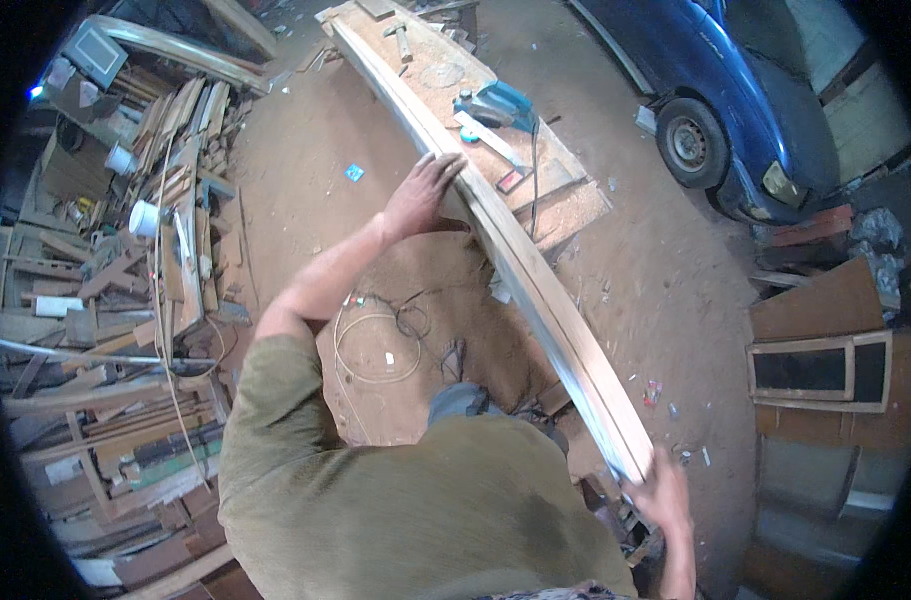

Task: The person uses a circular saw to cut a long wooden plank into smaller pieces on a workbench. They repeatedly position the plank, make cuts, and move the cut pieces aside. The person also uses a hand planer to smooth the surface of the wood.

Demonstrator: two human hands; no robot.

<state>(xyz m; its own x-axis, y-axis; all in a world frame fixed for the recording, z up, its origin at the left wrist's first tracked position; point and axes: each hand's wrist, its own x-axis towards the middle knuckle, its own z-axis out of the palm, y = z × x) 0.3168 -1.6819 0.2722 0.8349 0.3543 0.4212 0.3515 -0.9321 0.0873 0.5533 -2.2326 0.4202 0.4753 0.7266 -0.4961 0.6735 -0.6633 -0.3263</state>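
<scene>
A long pale wooden board [543, 293], grooved or doubled along its length, runs diagonally from the far end of the sawdusty workbench [582, 205] down toward me. My left hand [425, 190] is closed over it beside the bench, and my right hand [657, 490] grips the near end at the lower right. On the bench are a blue power tool [505, 108] with a cord, a hammer [400, 43], a small teal tape measure [469, 135] and a pale square-like tool with a red part [510, 177].
A blue car [765, 120] stands at upper right. Piled scrap timber [125, 400] and white buckets [145, 218] line the left. Framed panels [815, 410] lean at right. A coiled hose [370, 378] lies on the dirt floor [295, 180] by my feet.
</scene>
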